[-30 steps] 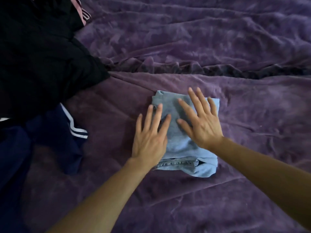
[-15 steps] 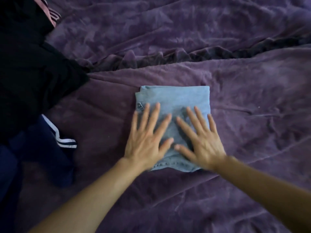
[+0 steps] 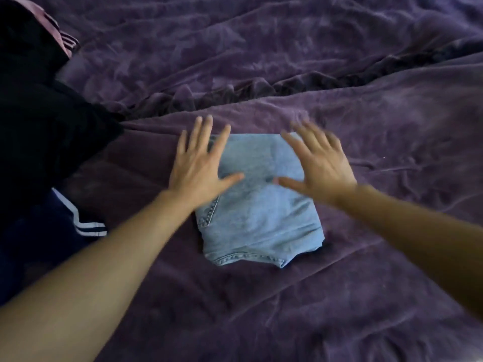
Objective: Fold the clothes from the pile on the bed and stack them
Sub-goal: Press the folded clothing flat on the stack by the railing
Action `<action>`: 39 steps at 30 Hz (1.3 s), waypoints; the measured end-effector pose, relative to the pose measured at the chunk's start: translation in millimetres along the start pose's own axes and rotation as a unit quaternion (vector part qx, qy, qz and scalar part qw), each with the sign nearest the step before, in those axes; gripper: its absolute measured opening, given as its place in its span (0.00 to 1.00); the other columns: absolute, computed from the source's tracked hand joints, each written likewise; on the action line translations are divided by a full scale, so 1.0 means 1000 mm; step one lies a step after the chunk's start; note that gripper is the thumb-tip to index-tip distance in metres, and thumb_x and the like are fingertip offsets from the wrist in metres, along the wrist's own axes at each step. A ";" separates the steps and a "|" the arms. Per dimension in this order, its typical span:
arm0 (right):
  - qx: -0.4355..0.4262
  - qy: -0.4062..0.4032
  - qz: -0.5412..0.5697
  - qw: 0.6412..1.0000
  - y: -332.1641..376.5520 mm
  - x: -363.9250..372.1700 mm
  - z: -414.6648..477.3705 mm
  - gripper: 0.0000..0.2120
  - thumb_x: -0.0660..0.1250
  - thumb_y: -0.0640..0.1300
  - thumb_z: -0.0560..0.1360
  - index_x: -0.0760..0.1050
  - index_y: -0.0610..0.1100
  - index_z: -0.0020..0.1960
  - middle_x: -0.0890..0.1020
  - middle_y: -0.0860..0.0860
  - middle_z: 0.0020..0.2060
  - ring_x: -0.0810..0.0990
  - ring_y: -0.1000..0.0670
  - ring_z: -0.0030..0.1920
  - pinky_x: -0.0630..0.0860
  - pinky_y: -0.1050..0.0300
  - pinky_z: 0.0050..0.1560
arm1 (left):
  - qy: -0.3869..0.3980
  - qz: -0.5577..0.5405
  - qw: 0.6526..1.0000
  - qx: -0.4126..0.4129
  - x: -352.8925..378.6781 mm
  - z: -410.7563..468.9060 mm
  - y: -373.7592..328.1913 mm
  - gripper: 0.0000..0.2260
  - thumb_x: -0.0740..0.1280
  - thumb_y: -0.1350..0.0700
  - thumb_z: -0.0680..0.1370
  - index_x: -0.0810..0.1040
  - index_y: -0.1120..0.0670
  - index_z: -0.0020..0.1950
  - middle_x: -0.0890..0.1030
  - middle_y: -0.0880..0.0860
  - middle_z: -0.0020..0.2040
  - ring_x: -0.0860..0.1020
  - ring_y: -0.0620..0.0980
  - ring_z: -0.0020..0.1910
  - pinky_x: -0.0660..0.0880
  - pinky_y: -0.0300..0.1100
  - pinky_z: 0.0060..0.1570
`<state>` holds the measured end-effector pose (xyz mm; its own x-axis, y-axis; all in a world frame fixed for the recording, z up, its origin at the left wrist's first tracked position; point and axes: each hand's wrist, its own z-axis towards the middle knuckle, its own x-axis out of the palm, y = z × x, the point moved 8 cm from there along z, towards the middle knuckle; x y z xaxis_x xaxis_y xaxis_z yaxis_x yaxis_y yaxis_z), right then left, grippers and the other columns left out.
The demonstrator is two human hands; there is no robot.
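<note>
Half a second before, both palms had been pressed side by side on the near half of the folded jeans [image 3: 258, 205]; by this moment they had slid apart and toward the far edge, which suggested a last smoothing pass on a fold already finished. The left hand [image 3: 200, 168] lay over the far left corner, fingers spread flat, part on denim and part on the purple blanket [image 3: 392, 126]. The right hand [image 3: 317, 163], blurred with motion, was spread wide over the far right corner; whether it touched the cloth could not be told. Neither hand gripped anything. The jeans sat mid-bed, with the unfolded dark pile [image 3: 39, 126] well to the left.
</note>
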<state>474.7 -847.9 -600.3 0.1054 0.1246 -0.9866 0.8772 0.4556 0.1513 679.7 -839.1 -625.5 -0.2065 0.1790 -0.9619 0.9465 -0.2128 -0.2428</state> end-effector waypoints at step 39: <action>0.278 0.013 -0.059 0.959 -0.392 -0.389 -0.562 0.09 0.67 0.58 0.72 0.74 0.54 0.46 0.78 0.54 0.45 0.76 0.47 0.51 0.70 0.53 0.44 | 0.144 -0.130 0.949 0.248 -0.150 -0.060 -0.768 0.09 0.71 0.46 0.69 0.73 0.46 0.43 0.81 0.49 0.44 0.78 0.55 0.46 0.71 0.47 0.41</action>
<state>-173.3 -580.0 -241.1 -0.0145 0.1264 -0.9919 0.9972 -0.0708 -0.0236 -1.5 -644.7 -287.5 -0.2734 0.5275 -0.8043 0.6244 -0.5387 -0.5656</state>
